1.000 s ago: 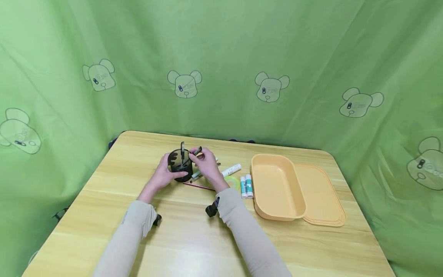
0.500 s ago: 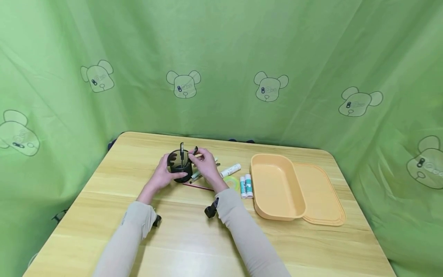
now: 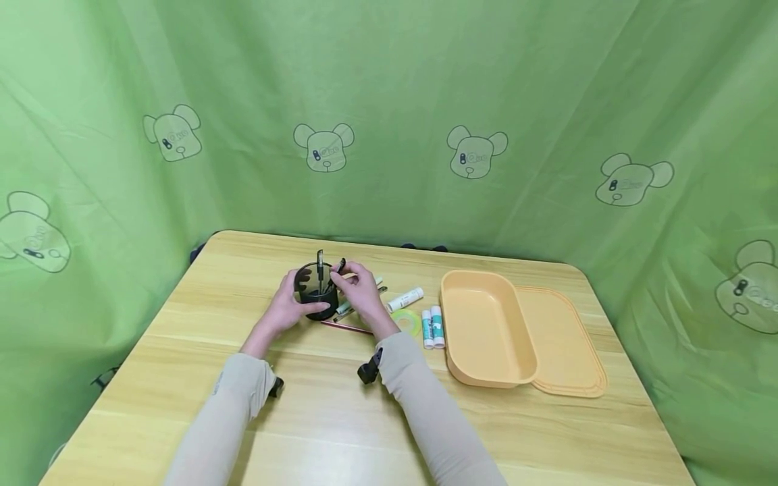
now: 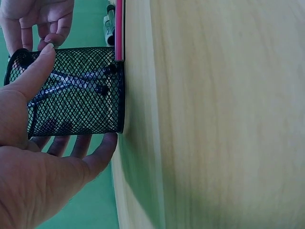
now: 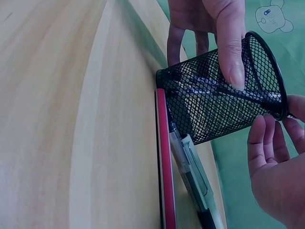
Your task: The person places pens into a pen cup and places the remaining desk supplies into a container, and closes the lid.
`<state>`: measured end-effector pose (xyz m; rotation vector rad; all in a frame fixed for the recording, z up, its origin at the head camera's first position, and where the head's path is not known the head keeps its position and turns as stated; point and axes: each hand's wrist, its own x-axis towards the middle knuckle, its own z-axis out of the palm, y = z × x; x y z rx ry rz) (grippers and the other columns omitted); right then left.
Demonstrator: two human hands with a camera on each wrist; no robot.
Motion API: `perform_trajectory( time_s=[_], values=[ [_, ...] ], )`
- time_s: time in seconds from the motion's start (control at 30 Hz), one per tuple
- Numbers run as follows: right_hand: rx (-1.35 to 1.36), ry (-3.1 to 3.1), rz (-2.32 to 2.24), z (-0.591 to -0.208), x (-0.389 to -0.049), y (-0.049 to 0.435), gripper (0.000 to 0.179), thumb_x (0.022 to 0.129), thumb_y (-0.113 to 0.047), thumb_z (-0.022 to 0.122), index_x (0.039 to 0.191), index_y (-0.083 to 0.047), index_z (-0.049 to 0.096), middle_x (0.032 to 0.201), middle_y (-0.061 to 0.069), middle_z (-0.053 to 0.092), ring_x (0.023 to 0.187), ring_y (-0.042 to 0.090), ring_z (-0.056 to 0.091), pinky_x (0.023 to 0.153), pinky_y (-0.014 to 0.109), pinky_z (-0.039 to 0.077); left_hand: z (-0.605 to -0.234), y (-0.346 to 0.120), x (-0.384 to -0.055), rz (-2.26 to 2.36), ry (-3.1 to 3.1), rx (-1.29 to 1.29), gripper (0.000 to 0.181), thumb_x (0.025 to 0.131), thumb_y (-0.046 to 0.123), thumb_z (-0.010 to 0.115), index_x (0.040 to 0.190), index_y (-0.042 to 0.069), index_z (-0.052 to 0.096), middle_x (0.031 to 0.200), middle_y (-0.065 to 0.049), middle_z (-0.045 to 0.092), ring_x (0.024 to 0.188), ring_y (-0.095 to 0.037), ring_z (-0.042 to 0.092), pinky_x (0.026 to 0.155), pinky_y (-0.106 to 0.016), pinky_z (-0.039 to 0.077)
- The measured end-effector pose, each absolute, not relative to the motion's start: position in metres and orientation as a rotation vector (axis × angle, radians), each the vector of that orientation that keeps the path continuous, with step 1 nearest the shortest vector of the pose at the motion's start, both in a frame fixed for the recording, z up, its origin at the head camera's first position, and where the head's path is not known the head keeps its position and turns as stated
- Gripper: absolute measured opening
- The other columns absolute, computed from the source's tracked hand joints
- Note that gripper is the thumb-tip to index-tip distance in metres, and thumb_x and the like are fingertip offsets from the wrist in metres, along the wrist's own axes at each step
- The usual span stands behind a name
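Green curtain [image 3: 389, 81] hangs behind a wooden table [image 3: 328, 425], on which sits an orange box [image 3: 489, 331], its matching lid [image 3: 565, 344] flat just beside it. The left hand [image 3: 288, 308] is clamped round the side of a black mesh cup [image 4: 83, 107], which stands on the table; the right hand [image 3: 361, 287] is at the cup's rim, thumb and fingers together on a pen. Between cup and box lie a yellow-green tape roll [image 3: 416, 318], a white tube [image 3: 405, 298] and two glue sticks [image 3: 437, 327], side by side. Inside the cup, the pinched pen [image 3: 342, 264] leans by the rim near another black pen [image 3: 320, 263]. Beside the cup's base lies a thin red pencil [image 3: 346, 327].
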<state>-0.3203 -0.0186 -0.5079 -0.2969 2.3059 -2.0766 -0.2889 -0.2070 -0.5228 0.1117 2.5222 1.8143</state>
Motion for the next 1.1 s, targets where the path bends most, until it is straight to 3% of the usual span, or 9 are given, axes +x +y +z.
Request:
perform_trajectory(
  time_s=[0.17,0.4,0.57,0.8,0.93,1.1],
  values=[
    [-0.298,2.281,-2.096,-0.510,-0.320,-0.018,0.020,0.098,-0.013,0.071,0.117,-0.005,0.073,0.107,0.004,0.065,0.077,0.018,0.060,0.088,0.063,0.057,-0.523,-0.207,-0.288,1.817,2.531,0.128,0.093,0.077,0.012,0.092,0.152,0.006,0.037,0.153,-0.021,0.041,0.143,-0.040,0.040,0.127,-0.057,0.027],
    [-0.285,2.230,-2.106,-0.508,-0.319,-0.014,0.029,0.098,-0.013,0.071,0.125,-0.001,0.067,0.110,0.008,0.065,0.087,0.030,0.065,0.079,0.041,0.062,-0.525,-0.208,-0.290,1.803,2.538,0.120,0.093,0.077,0.014,0.091,0.152,0.008,0.037,0.153,-0.021,0.041,0.143,-0.040,0.040,0.127,-0.057,0.026],
    [-0.253,2.218,-2.092,-0.505,-0.318,-0.008,0.035,0.099,-0.012,0.071,0.131,0.000,0.064,0.113,0.011,0.064,0.098,0.040,0.066,0.091,0.055,0.059,-0.525,-0.208,-0.290,1.786,2.544,0.119,0.095,0.076,0.015,0.092,0.153,0.009,0.037,0.153,-0.020,0.041,0.143,-0.039,0.040,0.127,-0.057,0.026],
    [-0.287,2.254,-2.040,-0.507,-0.317,0.006,0.030,0.100,-0.011,0.069,0.129,-0.003,0.066,0.111,0.009,0.065,0.088,0.022,0.068,0.093,0.060,0.057,-0.524,-0.208,-0.290,1.779,2.540,0.101,0.099,0.076,0.018,0.093,0.155,0.010,0.035,0.155,-0.020,0.040,0.146,-0.039,0.039,0.127,-0.058,0.025],
    [-0.305,2.308,-1.972,-0.510,-0.314,0.017,0.028,0.099,-0.011,0.069,0.126,-0.003,0.067,0.112,0.011,0.066,0.089,0.023,0.067,0.093,0.062,0.057,-0.525,-0.208,-0.290,1.762,2.541,0.099,0.100,0.077,0.021,0.092,0.156,0.010,0.034,0.157,-0.019,0.039,0.147,-0.039,0.038,0.127,-0.058,0.025],
    [-0.300,2.373,-1.845,-0.515,-0.308,0.028,0.027,0.099,-0.015,0.070,0.125,-0.007,0.070,0.111,0.010,0.068,0.090,0.024,0.067,0.086,0.050,0.060,-0.525,-0.207,-0.290,1.746,2.539,0.090,0.102,0.077,0.022,0.092,0.158,0.011,0.032,0.159,-0.018,0.038,0.148,-0.039,0.037,0.127,-0.059,0.024]
  ],
)
